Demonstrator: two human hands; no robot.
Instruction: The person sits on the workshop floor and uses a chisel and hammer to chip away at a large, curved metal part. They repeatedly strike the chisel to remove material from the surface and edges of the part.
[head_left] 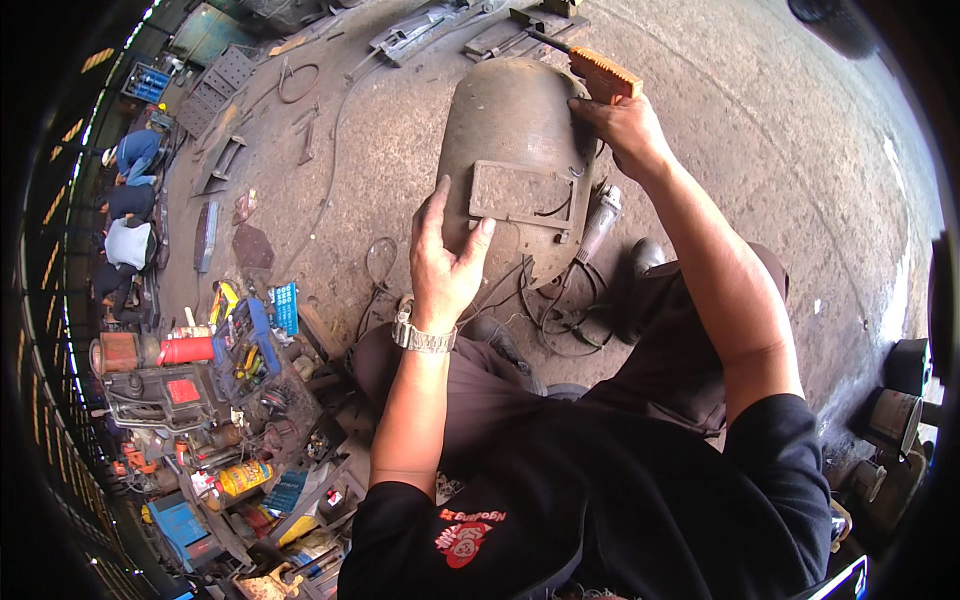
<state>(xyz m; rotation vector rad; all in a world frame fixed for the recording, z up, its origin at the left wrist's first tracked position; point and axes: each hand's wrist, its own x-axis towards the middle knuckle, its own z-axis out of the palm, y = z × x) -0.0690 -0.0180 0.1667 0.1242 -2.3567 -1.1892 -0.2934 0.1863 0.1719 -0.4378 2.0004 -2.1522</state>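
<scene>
A worn grey welding mask (515, 110) is held up in front of me, above the floor. Its rectangular window frame (523, 163) faces me, with a short dark curved piece across one corner. My left hand (445, 260) grips the mask's lower left edge, thumb on the front near the frame. At the upper right edge, the fingers of my right hand (630, 130) close round a tool with a ridged orange handle (606, 76) and a thin dark shaft pointing left; its exact kind is unclear. My right thumb touches the mask's edge.
An angle grinder (601, 222) lies on the concrete by my right foot, with black cables (560, 310) curling below. Tools and boxes crowd the left, including a blue tool tray (245, 350). Steel pieces (420, 32) lie farther off. Other people (130, 240) crouch at far left.
</scene>
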